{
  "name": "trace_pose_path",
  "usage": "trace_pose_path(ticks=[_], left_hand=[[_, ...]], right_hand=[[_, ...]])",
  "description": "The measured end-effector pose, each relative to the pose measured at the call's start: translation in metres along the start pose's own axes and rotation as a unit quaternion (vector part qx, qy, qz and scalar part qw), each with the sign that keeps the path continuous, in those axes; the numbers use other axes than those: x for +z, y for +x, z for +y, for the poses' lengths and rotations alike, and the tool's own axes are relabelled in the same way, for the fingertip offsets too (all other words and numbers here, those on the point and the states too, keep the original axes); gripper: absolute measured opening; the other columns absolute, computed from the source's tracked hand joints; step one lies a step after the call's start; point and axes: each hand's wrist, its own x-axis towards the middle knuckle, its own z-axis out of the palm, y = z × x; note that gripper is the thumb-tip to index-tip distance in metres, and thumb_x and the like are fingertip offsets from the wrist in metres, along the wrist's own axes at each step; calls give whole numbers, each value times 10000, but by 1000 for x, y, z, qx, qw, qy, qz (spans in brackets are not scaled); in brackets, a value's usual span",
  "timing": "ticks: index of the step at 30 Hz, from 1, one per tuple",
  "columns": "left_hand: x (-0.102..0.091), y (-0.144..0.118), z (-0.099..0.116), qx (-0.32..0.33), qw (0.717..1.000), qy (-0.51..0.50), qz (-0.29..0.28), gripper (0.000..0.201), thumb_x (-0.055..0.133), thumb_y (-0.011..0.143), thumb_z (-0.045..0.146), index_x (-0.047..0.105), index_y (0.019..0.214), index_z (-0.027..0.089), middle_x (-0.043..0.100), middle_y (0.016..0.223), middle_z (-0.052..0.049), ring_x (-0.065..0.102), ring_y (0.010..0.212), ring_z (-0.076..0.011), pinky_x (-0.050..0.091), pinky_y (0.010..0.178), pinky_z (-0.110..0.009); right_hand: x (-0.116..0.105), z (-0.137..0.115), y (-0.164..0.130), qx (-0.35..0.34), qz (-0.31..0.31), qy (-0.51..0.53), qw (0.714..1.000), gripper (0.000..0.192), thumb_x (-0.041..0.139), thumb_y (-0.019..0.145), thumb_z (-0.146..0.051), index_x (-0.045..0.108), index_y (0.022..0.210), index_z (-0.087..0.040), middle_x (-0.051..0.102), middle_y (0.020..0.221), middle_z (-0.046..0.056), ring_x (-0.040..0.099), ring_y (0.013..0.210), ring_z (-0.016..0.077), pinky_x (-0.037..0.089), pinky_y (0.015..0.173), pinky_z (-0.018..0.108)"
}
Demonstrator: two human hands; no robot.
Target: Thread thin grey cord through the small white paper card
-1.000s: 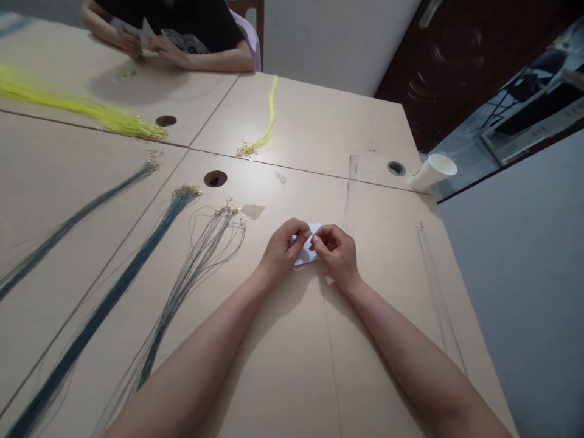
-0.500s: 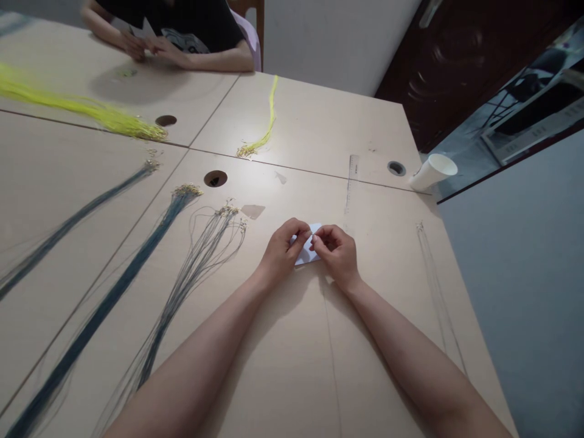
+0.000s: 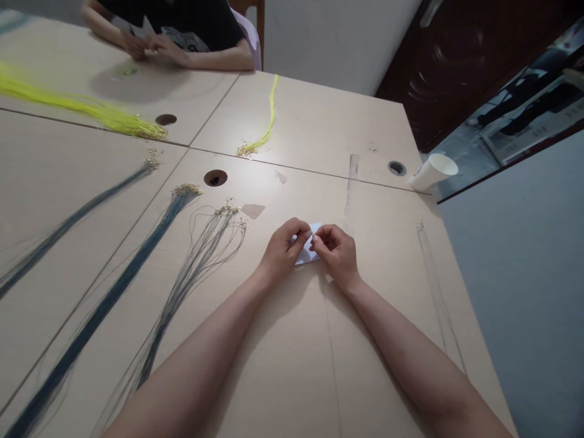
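Directly ahead of you, bare tabletop point(image 3: 283, 377) stretches between your forearms back to the near edge, with grey-blue cord bundles point(image 3: 182, 286) fanned out to your left and a thin cord point(image 3: 438, 292) near the right edge. Both forearms angle inward and meet mid-table. Your left hand point(image 3: 280, 252) and right hand point(image 3: 337, 252) sit knuckle to knuckle, fingertips pinched shut on a small white folded paper point(image 3: 306, 254) resting on the table between them.
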Motion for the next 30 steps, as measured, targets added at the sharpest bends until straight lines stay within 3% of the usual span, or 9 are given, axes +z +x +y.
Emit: trace_pose_path(ticks=[30], left_hand=[[0, 0, -1, -11, 1000, -10, 11, 141, 453, 854, 253, 506, 754, 168, 501, 728, 12, 447, 686, -98, 349, 618, -227]], right_hand=[[1, 2, 0, -7, 14, 4, 1000, 56, 562, 754, -242, 558, 755, -186, 594, 675, 3, 578, 606, 128, 450, 559, 249]])
